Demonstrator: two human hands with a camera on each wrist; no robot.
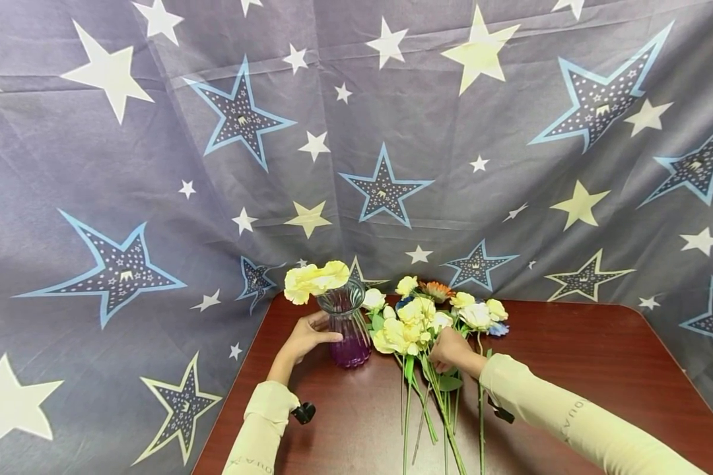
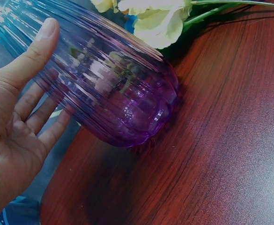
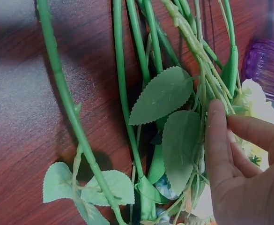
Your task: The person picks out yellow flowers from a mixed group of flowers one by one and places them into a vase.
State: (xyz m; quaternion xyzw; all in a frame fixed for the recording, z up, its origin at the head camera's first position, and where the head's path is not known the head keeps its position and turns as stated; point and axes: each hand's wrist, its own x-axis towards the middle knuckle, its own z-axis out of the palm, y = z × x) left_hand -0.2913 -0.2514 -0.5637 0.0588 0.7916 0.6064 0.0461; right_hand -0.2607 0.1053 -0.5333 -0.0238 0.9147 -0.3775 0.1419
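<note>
A ribbed glass vase [image 1: 349, 340], bluish at the rim and purple at the base, stands upright on the table. Yellow blooms [image 1: 315, 280] stick out over its rim to the left. My left hand [image 1: 306, 337] holds the vase from the left side, thumb across the near face and fingers behind the glass. To the right, my right hand [image 1: 453, 349] is down among a bunch of artificial flowers [image 1: 412, 324]. In the right wrist view its thumb and fingers pinch a thin green stem [image 3: 211, 79], beside two serrated leaves [image 3: 161, 96].
More white and yellow flowers [image 1: 477, 315], an orange one [image 1: 436, 291] and a blue one [image 1: 498, 329] lie at the back. Long stems [image 1: 406, 422] run toward the near edge of the reddish-brown table [image 1: 576, 389]. A star-patterned cloth [image 1: 392, 119] hangs behind.
</note>
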